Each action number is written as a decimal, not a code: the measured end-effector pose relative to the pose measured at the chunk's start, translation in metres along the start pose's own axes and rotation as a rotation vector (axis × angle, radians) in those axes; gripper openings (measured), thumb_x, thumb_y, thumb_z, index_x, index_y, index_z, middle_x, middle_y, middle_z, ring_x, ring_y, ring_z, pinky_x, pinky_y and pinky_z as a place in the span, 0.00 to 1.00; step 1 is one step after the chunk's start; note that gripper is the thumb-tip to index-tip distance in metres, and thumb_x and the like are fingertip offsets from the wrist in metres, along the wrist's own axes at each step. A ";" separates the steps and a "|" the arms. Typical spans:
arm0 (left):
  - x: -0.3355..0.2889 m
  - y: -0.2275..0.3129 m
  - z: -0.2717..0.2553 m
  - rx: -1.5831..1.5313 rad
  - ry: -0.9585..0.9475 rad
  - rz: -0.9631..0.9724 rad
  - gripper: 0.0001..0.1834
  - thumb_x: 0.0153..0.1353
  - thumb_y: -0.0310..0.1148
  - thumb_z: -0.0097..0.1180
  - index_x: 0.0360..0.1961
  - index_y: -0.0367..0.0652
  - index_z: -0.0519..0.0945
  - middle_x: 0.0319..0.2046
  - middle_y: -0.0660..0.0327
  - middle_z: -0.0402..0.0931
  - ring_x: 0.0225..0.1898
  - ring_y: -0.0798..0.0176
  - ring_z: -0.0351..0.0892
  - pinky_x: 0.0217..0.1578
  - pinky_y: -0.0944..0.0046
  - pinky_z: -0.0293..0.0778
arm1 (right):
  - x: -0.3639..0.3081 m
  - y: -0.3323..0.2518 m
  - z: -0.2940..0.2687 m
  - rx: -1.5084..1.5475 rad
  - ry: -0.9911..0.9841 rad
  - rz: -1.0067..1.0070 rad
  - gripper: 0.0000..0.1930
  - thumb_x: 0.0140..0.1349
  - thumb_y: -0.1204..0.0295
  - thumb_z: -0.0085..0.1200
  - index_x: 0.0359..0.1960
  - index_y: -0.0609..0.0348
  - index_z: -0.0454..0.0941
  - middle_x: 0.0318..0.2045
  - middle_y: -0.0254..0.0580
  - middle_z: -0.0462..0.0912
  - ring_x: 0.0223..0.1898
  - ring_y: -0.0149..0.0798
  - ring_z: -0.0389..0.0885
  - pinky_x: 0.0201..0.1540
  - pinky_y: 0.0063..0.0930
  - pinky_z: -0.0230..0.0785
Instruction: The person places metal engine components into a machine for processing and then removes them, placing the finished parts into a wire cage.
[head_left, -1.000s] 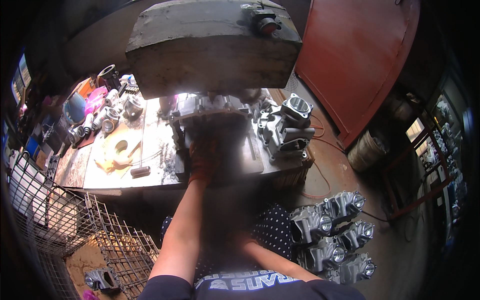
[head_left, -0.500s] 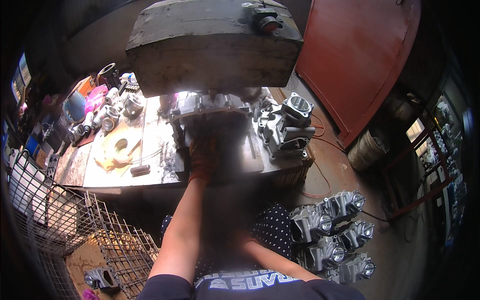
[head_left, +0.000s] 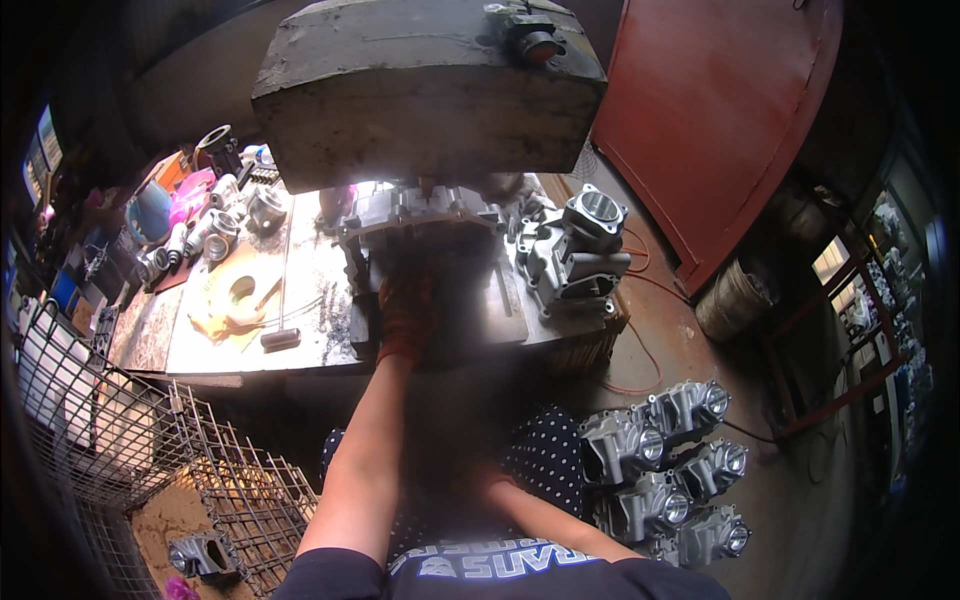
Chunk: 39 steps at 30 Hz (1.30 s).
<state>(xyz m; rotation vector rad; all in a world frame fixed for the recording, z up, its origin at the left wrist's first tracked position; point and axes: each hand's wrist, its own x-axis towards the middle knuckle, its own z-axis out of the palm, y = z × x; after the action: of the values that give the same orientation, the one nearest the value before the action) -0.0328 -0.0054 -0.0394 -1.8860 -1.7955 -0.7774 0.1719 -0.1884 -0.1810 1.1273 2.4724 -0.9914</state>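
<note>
My left hand (head_left: 407, 318), in a reddish-orange work glove, reaches forward to the near side of a silver metal casting (head_left: 420, 215) on the workbench. Its fingers fade into dark shadow below the casting, so their grip is hidden. Low in front of my body, my right hand (head_left: 482, 482) rests near my dotted apron (head_left: 548, 455). A dark blur covers most of that hand and its fingers. Another silver casting (head_left: 572, 255), with a round bored opening on top, stands on the bench to the right, apart from both hands.
A large grey box-shaped machine head (head_left: 430, 110) overhangs the bench. Left on the bench lie a hammer (head_left: 281, 340), a tape roll (head_left: 238, 298) and small metal parts (head_left: 215, 235). A wire cage (head_left: 230, 470) stands lower left. Several castings (head_left: 665, 470) sit at lower right.
</note>
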 end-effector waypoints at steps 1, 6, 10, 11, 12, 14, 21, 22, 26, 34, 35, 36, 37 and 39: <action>0.000 0.000 0.000 0.003 0.003 0.000 0.38 0.52 0.44 0.60 0.64 0.50 0.63 0.52 0.53 0.71 0.57 0.54 0.67 0.65 0.51 0.51 | 0.001 0.001 0.000 -0.006 -0.017 -0.002 0.17 0.56 0.57 0.52 0.36 0.56 0.83 0.37 0.53 0.82 0.42 0.52 0.81 0.46 0.43 0.72; 0.002 0.003 -0.007 -0.078 -0.095 -0.068 0.33 0.53 0.40 0.54 0.63 0.52 0.65 0.58 0.57 0.69 0.63 0.57 0.62 0.66 0.50 0.46 | 0.005 0.007 0.006 -0.020 0.003 -0.031 0.18 0.58 0.56 0.50 0.38 0.54 0.83 0.38 0.52 0.82 0.42 0.52 0.81 0.46 0.43 0.72; 0.000 0.001 -0.006 -0.095 -0.102 -0.069 0.35 0.52 0.41 0.57 0.63 0.52 0.64 0.58 0.56 0.68 0.64 0.56 0.61 0.66 0.50 0.46 | 0.004 0.005 0.004 -0.016 -0.011 -0.028 0.17 0.57 0.56 0.50 0.38 0.54 0.83 0.38 0.52 0.82 0.42 0.52 0.81 0.46 0.43 0.72; 0.000 0.001 -0.006 -0.089 -0.113 -0.072 0.36 0.52 0.41 0.57 0.64 0.52 0.64 0.58 0.57 0.68 0.64 0.56 0.61 0.66 0.50 0.46 | 0.002 0.004 0.004 -0.011 0.000 -0.027 0.17 0.57 0.57 0.51 0.38 0.54 0.83 0.38 0.52 0.82 0.42 0.52 0.81 0.46 0.43 0.72; 0.000 0.002 -0.006 -0.083 -0.125 -0.076 0.36 0.52 0.42 0.57 0.64 0.52 0.63 0.58 0.57 0.68 0.64 0.56 0.61 0.66 0.50 0.46 | 0.000 0.003 0.003 -0.007 0.011 -0.027 0.17 0.57 0.57 0.51 0.38 0.54 0.83 0.38 0.52 0.82 0.42 0.52 0.81 0.46 0.43 0.72; -0.001 0.002 -0.005 -0.071 -0.131 -0.079 0.36 0.52 0.42 0.57 0.64 0.53 0.63 0.58 0.58 0.68 0.64 0.57 0.61 0.66 0.50 0.46 | -0.001 0.003 0.004 -0.006 0.031 -0.033 0.16 0.56 0.58 0.52 0.38 0.55 0.83 0.38 0.53 0.82 0.42 0.53 0.81 0.46 0.43 0.72; 0.001 0.003 -0.007 -0.053 -0.104 -0.066 0.36 0.52 0.42 0.57 0.64 0.54 0.64 0.58 0.60 0.69 0.63 0.57 0.62 0.66 0.49 0.46 | 0.006 0.004 0.007 -0.043 -0.005 -0.015 0.16 0.54 0.58 0.53 0.37 0.56 0.83 0.38 0.53 0.83 0.42 0.53 0.81 0.46 0.43 0.72; 0.002 0.003 -0.007 -0.057 -0.106 -0.064 0.36 0.51 0.42 0.57 0.63 0.54 0.64 0.57 0.60 0.69 0.63 0.57 0.62 0.66 0.49 0.46 | 0.008 0.006 0.009 -0.051 -0.014 -0.011 0.16 0.54 0.58 0.54 0.37 0.56 0.84 0.37 0.53 0.83 0.42 0.53 0.81 0.46 0.43 0.72; 0.001 0.003 -0.007 -0.055 -0.087 -0.060 0.35 0.51 0.42 0.57 0.63 0.54 0.64 0.57 0.59 0.70 0.62 0.57 0.64 0.65 0.50 0.47 | 0.011 0.006 0.007 -0.038 -0.068 0.016 0.17 0.54 0.57 0.54 0.38 0.54 0.83 0.38 0.53 0.82 0.42 0.53 0.81 0.47 0.43 0.72; 0.003 0.005 -0.011 -0.077 -0.080 -0.058 0.35 0.51 0.42 0.59 0.62 0.53 0.65 0.57 0.61 0.69 0.62 0.59 0.64 0.65 0.51 0.48 | -0.003 0.001 0.000 -0.014 0.041 -0.029 0.16 0.55 0.57 0.53 0.39 0.51 0.83 0.39 0.51 0.82 0.43 0.51 0.81 0.46 0.43 0.72; 0.003 0.005 -0.011 -0.068 -0.078 -0.057 0.35 0.51 0.42 0.60 0.62 0.53 0.66 0.57 0.61 0.69 0.61 0.60 0.64 0.65 0.51 0.48 | -0.006 -0.002 -0.003 -0.003 0.030 -0.024 0.16 0.55 0.58 0.53 0.39 0.51 0.83 0.39 0.51 0.82 0.43 0.51 0.81 0.46 0.43 0.72; 0.003 0.006 -0.012 -0.058 -0.077 -0.055 0.35 0.50 0.42 0.60 0.62 0.53 0.66 0.57 0.61 0.69 0.61 0.60 0.64 0.65 0.51 0.48 | -0.009 -0.004 -0.008 0.007 0.019 -0.019 0.16 0.55 0.58 0.53 0.40 0.51 0.83 0.40 0.50 0.82 0.43 0.51 0.81 0.46 0.43 0.72; 0.003 0.006 -0.013 -0.049 -0.075 -0.054 0.35 0.50 0.42 0.60 0.62 0.53 0.66 0.57 0.61 0.69 0.61 0.61 0.64 0.65 0.52 0.48 | -0.010 -0.006 -0.011 0.018 0.009 -0.014 0.16 0.56 0.58 0.52 0.40 0.50 0.83 0.40 0.50 0.82 0.43 0.51 0.81 0.46 0.42 0.72; 0.005 0.006 -0.014 -0.060 -0.101 -0.061 0.35 0.50 0.42 0.60 0.62 0.53 0.66 0.57 0.61 0.69 0.62 0.60 0.63 0.65 0.52 0.48 | -0.011 -0.008 -0.013 0.015 0.001 0.003 0.15 0.56 0.58 0.53 0.40 0.50 0.82 0.40 0.49 0.82 0.44 0.51 0.81 0.46 0.42 0.72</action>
<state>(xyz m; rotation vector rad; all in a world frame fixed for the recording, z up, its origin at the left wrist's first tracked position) -0.0280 -0.0115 -0.0252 -1.9491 -1.9194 -0.7781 0.1737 -0.1897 -0.1621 1.1361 2.4671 -1.0098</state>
